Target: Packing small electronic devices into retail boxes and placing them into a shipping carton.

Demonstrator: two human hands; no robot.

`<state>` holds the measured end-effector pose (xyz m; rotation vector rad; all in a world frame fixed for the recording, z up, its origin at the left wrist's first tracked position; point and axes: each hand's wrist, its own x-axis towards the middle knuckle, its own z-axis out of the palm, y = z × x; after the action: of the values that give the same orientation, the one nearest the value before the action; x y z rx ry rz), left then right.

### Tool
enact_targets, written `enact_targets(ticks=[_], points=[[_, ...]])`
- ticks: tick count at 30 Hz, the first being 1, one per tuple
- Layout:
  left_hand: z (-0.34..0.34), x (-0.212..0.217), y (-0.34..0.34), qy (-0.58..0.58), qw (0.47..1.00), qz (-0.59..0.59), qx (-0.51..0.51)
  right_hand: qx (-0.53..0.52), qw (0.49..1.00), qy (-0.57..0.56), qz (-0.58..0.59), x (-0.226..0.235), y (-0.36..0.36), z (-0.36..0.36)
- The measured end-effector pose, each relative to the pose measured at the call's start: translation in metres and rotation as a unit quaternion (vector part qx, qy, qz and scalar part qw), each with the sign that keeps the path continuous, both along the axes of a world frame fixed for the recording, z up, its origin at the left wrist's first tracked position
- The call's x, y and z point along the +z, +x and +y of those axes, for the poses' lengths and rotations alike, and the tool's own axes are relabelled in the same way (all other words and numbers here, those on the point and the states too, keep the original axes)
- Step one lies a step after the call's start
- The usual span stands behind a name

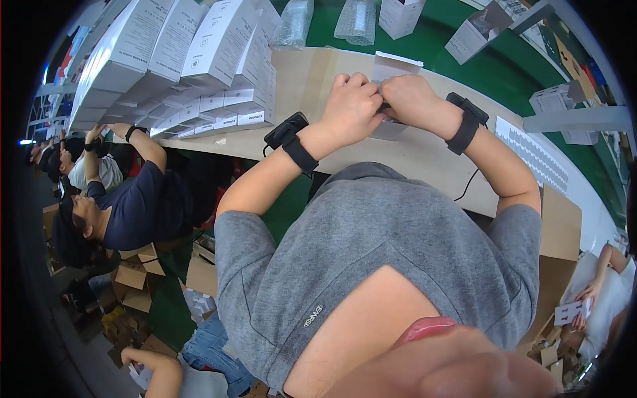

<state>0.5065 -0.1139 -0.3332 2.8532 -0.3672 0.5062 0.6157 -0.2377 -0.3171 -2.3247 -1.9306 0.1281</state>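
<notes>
A white cardboard box (397, 66) stands on the pale table in front of me, its far flap raised. Over its opening my two hands meet, fingers bent inward. My left hand (353, 108) is closed at the left of the box, knuckles up. Closed as well, my right hand (413, 99) touches the left one's fingertips. Something small and dark shows between the fingers, too covered to name. Below the hands the near side of the box shows in part. Each wrist wears a black strap with a small device.
Stacked white boxes (219, 46) fill the table's left. Bubble-wrapped items (356, 21) and open white boxes (479, 32) rest on the green surface beyond. A sheet of white labels (531, 152) lies right, near a metal post (577, 120). Other people work left and lower right.
</notes>
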Motion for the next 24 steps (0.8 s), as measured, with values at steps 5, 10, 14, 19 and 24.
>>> enact_targets(ticks=[5, 10, 14, 19, 24], points=[[-0.001, 0.002, 0.000, -0.025, 1.000, -0.013, 0.004, -0.032, 0.999, -0.034, 0.010, -0.006, 0.002, -0.011], [-0.005, 0.016, -0.005, -0.134, 0.985, -0.107, -0.021, -0.041, 0.981, 0.174, 0.081, -0.004, 0.003, -0.053], [-0.017, 0.050, -0.018, -0.108, 0.973, -0.172, -0.107, -0.152, 0.944, 0.221, 0.193, 0.027, -0.016, -0.083], [-0.017, 0.060, -0.019, -0.121, 0.957, -0.174, -0.198, -0.125, 0.936, 0.277, 0.179, 0.038, -0.025, -0.097], [-0.025, 0.046, -0.007, -0.269, 0.936, -0.172, -0.148, -0.165, 0.928, 0.265, 0.204, 0.047, -0.026, -0.097]])
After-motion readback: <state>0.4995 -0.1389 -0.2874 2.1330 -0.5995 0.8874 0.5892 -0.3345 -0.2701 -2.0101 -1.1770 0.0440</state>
